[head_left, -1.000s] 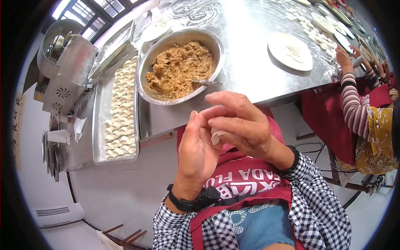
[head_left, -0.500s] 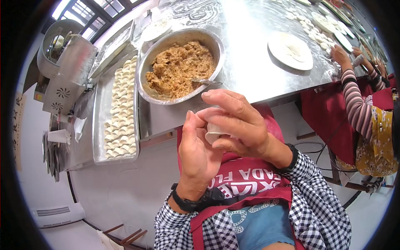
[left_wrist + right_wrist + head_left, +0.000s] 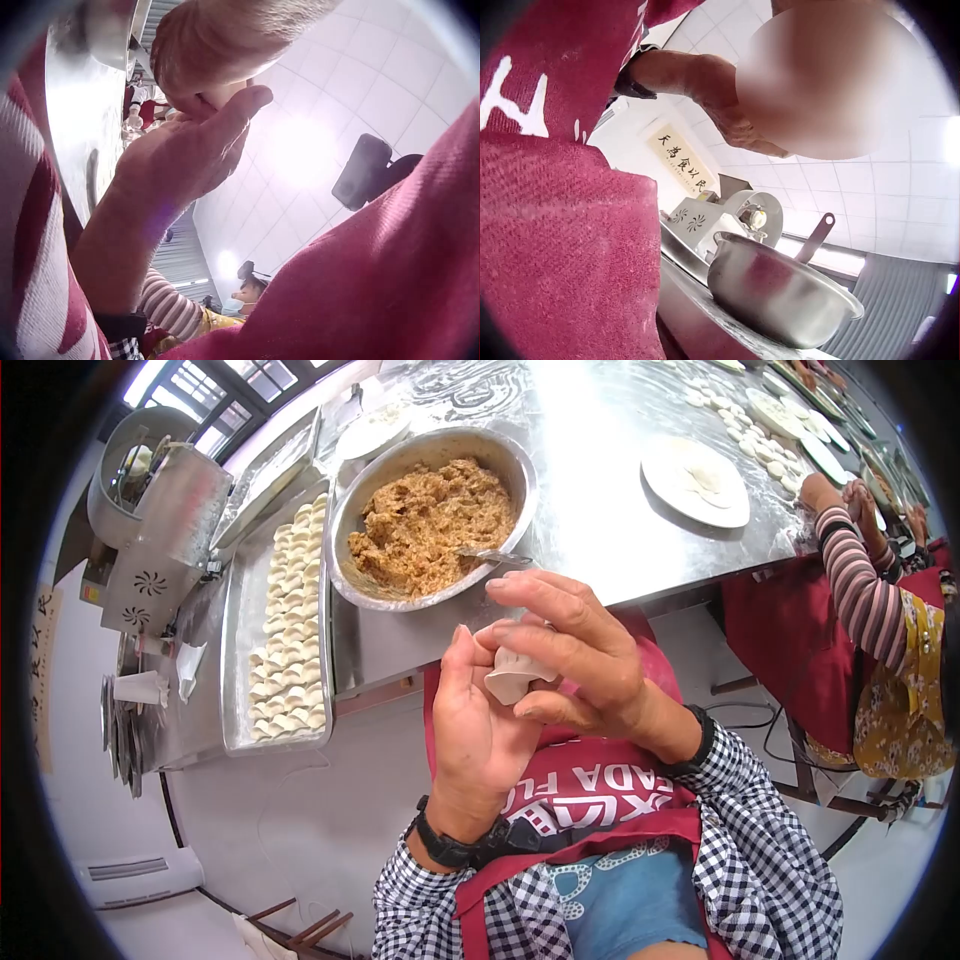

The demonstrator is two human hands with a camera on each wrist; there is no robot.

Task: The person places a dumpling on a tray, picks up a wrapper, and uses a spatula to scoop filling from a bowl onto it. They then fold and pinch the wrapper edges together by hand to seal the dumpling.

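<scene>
A half-folded dumpling point(image 3: 512, 675) of white dough is held between my hands, just above the apron and short of the table edge. My left hand point(image 3: 482, 725), palm turned up, cradles it, with the thumb at its upper edge. From the other side my right hand point(image 3: 585, 660) grips it, index and middle fingers over the top and thumb beneath. The hands cover much of the dough. In front of them is a steel bowl point(image 3: 345, 530) of brown minced filling point(image 3: 435, 515), with a metal spoon point(image 3: 497, 556) leaning on its rim.
Left of the bowl, a metal tray point(image 3: 240, 680) holds rows of folded dumplings point(image 3: 288, 675). A plate point(image 3: 655, 470) with dough wrappers point(image 3: 702, 482) stands to the right. A steel machine point(image 3: 165, 540) is at the far left. Another person point(image 3: 870, 610) works at the right among dough pieces.
The dumpling has turned and come further into sight between the hands. My right fingers have shifted slightly up and left along its edge. Bowl, tray and plate stay put.
</scene>
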